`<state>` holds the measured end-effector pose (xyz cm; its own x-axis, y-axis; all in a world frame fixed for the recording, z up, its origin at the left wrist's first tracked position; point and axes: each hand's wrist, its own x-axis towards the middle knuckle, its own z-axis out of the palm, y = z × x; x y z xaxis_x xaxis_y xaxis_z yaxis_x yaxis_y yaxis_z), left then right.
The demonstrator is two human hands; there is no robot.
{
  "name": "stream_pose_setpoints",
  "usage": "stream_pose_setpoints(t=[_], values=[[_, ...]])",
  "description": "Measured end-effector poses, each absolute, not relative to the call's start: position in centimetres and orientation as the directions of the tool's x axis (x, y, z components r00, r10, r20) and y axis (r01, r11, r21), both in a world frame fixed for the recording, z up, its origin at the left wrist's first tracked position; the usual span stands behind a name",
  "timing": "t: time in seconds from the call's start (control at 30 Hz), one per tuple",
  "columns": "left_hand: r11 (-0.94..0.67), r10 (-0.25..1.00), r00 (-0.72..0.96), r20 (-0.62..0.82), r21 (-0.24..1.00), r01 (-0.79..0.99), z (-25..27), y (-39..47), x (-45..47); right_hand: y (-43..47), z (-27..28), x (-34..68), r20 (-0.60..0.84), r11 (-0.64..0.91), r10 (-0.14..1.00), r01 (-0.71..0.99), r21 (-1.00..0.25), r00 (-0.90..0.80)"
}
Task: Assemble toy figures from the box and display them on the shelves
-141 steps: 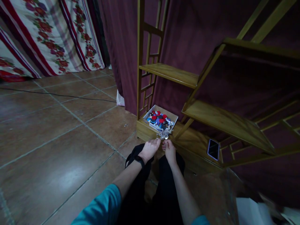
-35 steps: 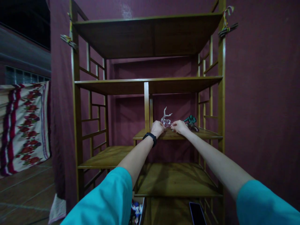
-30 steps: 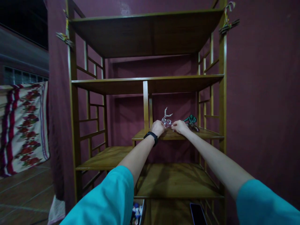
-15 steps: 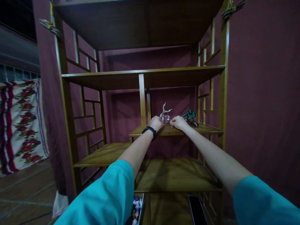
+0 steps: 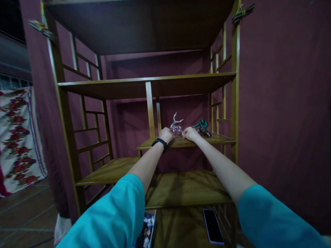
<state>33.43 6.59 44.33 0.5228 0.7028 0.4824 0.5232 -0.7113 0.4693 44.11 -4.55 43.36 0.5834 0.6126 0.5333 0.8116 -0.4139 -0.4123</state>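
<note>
Head view showed the clear antlered figurine upright on the shelf between your hands; your right hand had its fingers pinched on one end, while your left hand's hidden grip couldn't be told.

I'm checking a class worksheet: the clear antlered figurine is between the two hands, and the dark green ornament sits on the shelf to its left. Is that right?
Only the side is wrong: the head view shows the dark green ornament on the shelf to the right of the clear antlered figurine.
</note>
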Motion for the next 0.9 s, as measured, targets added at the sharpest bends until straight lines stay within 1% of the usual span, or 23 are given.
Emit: stream_pose_setpoints(t=[0.2,0.37,0.6,0.73,0.9], values=[[-0.700,0.714,0.542,0.444,0.436,0.566,44.26,7.37,34.11,-4.67,43.49,44.00,0.524,-0.397,0.620,0.810,-0.433,0.584],[-0.726,0.688,0.549,0.475,0.448,0.522,44.13,7.25,34.11,-4.82,43.56,44.08,0.523,-0.405,0.625,0.813,-0.418,0.580],[-0.673,0.740,0.503,0.448,0.461,0.579,44.17,6.81,34.14,-4.83,43.51,44.06,0.499,-0.419,0.629,0.801,-0.428,0.596],[-0.696,0.717,0.518,0.466,0.450,0.559,44.03,6.98,34.32,-4.64,43.55,44.12,0.482,-0.444,0.615,0.780,-0.442,0.623],[-0.739,0.673,0.547,0.498,0.425,0.522,43.78,6.74,34.19,-4.35,43.45,44.41,0.473,-0.462,0.618,0.777,-0.427,0.628]])
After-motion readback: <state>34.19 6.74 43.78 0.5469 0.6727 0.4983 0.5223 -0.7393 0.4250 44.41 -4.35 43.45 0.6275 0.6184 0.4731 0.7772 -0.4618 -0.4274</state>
